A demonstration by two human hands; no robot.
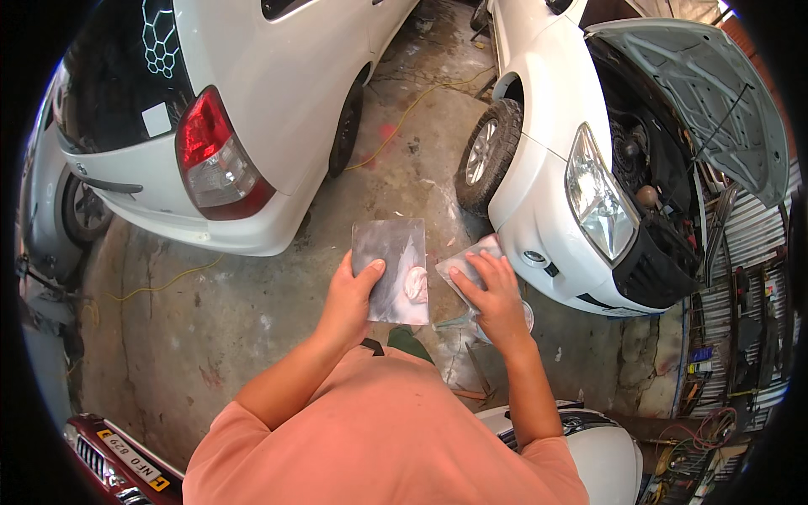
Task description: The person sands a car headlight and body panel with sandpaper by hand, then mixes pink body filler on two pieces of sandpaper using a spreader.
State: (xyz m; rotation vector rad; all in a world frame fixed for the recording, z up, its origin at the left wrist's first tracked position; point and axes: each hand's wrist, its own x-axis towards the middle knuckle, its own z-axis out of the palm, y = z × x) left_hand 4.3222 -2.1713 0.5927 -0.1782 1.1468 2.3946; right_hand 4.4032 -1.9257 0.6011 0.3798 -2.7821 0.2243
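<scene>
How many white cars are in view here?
2. One white car stands upper left, rear end showing; another stands upper right with its hood raised. A white rounded shape at the bottom edge may be a third; too little shows.

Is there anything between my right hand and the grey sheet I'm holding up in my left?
Nothing visible stands between them. The left hand holds the grey sheet by its left edge, thumb on its face. The right hand holds a smaller grey piece just beside the sheet's right edge, with only a narrow open gap between.
</scene>
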